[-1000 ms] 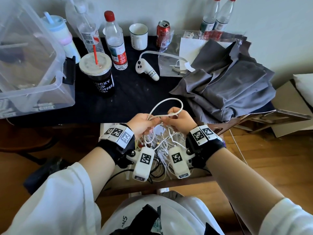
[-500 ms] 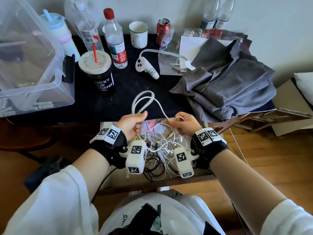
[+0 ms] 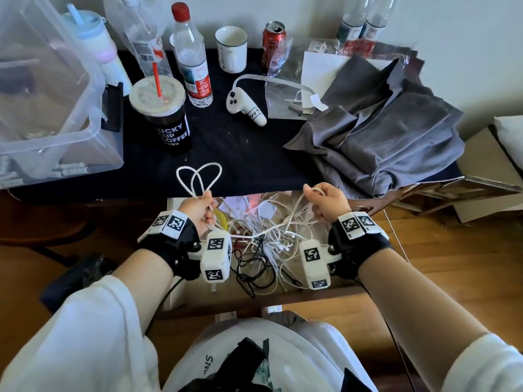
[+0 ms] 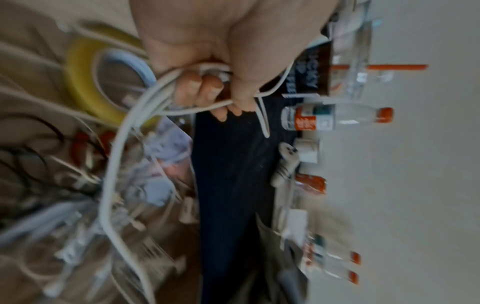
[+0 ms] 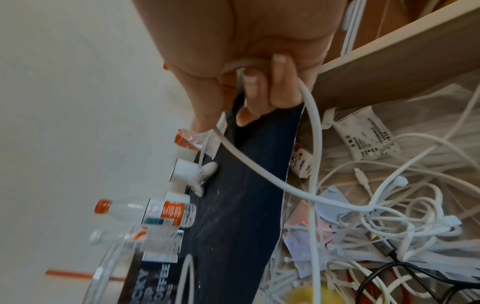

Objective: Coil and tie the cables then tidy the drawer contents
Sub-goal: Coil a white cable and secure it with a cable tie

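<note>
White cable (image 3: 198, 176) is gripped in both hands above the open drawer (image 3: 175, 292). Two loops of it are held upright in the curled fingers of the left hand (image 3: 198, 207), standing just beyond that hand over the dark worktop (image 3: 240, 154). Its slack is pinched in the closed right hand (image 3: 325, 202) and sags between the hands over tangled cables (image 3: 268, 244) in the drawer.
</note>
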Demonstrator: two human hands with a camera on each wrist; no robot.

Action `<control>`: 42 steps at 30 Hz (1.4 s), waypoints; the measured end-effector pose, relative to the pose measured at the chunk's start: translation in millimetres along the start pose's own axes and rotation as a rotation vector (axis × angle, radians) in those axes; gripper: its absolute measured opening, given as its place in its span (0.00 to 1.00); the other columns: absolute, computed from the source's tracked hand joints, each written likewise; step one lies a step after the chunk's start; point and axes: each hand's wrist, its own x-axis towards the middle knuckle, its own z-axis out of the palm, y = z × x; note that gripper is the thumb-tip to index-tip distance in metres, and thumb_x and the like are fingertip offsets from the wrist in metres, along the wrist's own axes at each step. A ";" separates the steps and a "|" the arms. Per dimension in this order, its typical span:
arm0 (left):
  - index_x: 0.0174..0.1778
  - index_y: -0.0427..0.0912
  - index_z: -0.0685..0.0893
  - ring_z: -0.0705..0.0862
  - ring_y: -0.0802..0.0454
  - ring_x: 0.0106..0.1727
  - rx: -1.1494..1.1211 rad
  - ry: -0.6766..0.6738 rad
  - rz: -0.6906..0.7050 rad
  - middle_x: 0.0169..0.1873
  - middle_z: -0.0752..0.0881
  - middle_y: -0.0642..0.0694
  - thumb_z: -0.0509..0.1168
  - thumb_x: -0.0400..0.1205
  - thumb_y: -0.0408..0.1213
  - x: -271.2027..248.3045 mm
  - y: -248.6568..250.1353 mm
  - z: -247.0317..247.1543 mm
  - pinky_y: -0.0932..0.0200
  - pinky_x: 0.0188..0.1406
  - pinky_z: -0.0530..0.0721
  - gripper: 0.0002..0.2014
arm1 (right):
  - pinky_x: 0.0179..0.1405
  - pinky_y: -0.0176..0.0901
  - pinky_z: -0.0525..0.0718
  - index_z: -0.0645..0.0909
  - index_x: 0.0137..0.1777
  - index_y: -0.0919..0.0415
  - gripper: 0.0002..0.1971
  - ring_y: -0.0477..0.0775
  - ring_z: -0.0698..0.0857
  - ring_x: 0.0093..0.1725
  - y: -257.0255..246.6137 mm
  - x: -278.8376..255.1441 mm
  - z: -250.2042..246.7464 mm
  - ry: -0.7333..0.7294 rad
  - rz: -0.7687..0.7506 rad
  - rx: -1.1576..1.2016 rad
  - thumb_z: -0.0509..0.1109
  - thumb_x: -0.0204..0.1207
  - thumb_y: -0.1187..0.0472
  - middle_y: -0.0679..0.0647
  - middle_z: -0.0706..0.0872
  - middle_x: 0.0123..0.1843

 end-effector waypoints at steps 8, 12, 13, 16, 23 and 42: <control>0.42 0.30 0.79 0.78 0.57 0.20 0.088 -0.055 -0.078 0.37 0.79 0.36 0.55 0.84 0.20 -3.1 -30.5 -12.5 0.68 0.16 0.76 0.09 | 0.19 0.35 0.67 0.66 0.23 0.56 0.22 0.49 0.68 0.22 22.6 7.8 -6.1 0.032 0.089 0.029 0.75 0.70 0.66 0.52 0.71 0.21; 0.53 0.30 0.81 0.80 0.51 0.31 0.116 -0.187 -0.039 0.38 0.80 0.39 0.55 0.83 0.20 -13.3 -32.5 -11.5 0.66 0.25 0.81 0.10 | 0.39 0.41 0.75 0.68 0.31 0.55 0.16 0.54 0.76 0.39 31.6 4.2 1.3 -0.010 0.103 -0.397 0.72 0.67 0.72 0.55 0.78 0.39; 0.54 0.32 0.82 0.81 0.52 0.33 0.122 -0.216 -0.028 0.39 0.82 0.41 0.56 0.84 0.23 -17.1 -31.9 -10.1 0.66 0.27 0.82 0.10 | 0.49 0.43 0.76 0.72 0.35 0.53 0.13 0.55 0.78 0.47 33.5 1.8 3.6 0.004 0.108 -0.515 0.72 0.68 0.70 0.54 0.80 0.46; 0.55 0.34 0.82 0.87 0.55 0.32 0.079 -0.266 -0.008 0.38 0.87 0.43 0.55 0.86 0.29 -25.2 -30.0 -5.1 0.64 0.32 0.86 0.11 | 0.70 0.54 0.69 0.76 0.41 0.46 0.12 0.54 0.76 0.62 29.7 -5.3 15.3 -0.027 0.057 -0.714 0.73 0.69 0.64 0.48 0.79 0.56; 0.65 0.38 0.78 0.88 0.52 0.47 -0.023 -0.330 -0.059 0.54 0.87 0.42 0.50 0.88 0.46 -34.0 -21.2 15.8 0.61 0.41 0.88 0.19 | 0.54 0.36 0.83 0.81 0.57 0.64 0.11 0.47 0.85 0.48 4.8 -28.5 60.8 -0.547 -0.033 -0.162 0.70 0.76 0.67 0.52 0.86 0.50; 0.36 0.44 0.69 0.85 0.46 0.39 0.460 -0.031 0.420 0.43 0.89 0.35 0.77 0.69 0.27 -35.3 28.7 10.6 0.59 0.38 0.80 0.20 | 0.28 0.32 0.71 0.74 0.43 0.55 0.15 0.47 0.75 0.32 -27.1 11.6 23.5 -0.005 0.097 -0.112 0.59 0.73 0.78 0.53 0.77 0.35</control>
